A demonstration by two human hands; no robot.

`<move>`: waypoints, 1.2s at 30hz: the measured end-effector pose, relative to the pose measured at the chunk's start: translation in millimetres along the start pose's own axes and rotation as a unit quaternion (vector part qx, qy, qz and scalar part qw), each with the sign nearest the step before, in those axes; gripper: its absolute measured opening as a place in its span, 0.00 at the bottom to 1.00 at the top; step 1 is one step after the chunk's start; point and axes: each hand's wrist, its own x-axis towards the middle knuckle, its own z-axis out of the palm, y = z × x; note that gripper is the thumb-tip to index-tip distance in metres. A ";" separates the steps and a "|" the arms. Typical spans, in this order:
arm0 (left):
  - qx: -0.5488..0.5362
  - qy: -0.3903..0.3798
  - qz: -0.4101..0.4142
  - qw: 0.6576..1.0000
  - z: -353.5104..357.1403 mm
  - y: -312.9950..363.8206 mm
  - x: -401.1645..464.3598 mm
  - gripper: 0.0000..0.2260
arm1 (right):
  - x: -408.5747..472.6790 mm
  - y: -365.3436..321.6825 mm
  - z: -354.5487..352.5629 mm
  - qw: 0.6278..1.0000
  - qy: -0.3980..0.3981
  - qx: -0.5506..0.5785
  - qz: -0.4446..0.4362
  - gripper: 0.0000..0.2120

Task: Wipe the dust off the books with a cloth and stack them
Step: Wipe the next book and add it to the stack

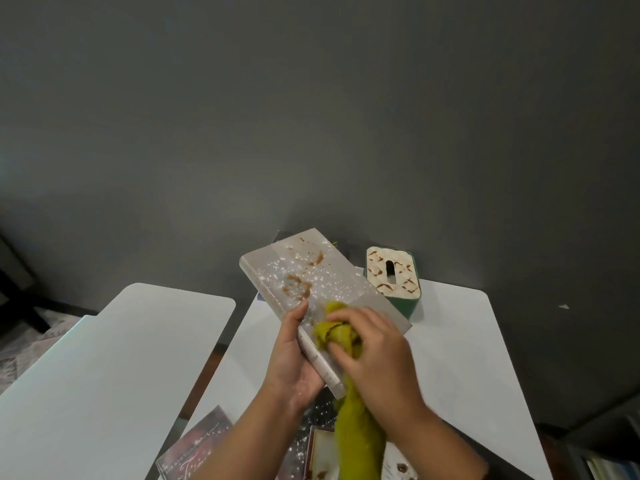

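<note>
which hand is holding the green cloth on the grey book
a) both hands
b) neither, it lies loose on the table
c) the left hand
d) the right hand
d: the right hand grips the bunched green cloth against the cover of the grey book, while the left hand holds the book by its spine edge.

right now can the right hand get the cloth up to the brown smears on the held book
Probably yes: the right hand already presses the cloth on the book, and nothing lies between it and the brown smears.

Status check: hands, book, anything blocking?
Left hand grips grey book by its spine edge. Right hand presses green cloth on cover. White specks, brown smears remain. Nothing blocking.
</note>
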 end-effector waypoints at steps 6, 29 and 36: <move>0.059 0.014 0.002 0.998 -2.5 -1.2 -2.1 0.14 | 34.0 54.4 -19.1 0.984 0.064 -0.021 0.165 0.09; 0.018 -0.046 -0.034 0.998 -16.5 -6.9 8.2 0.24 | -1.1 -14.3 8.2 1.000 -0.016 -0.019 -0.019 0.12; 0.047 -0.004 -0.022 0.999 -18.5 -10.1 9.1 0.28 | 45.0 35.6 -18.0 0.993 0.033 -0.017 0.116 0.08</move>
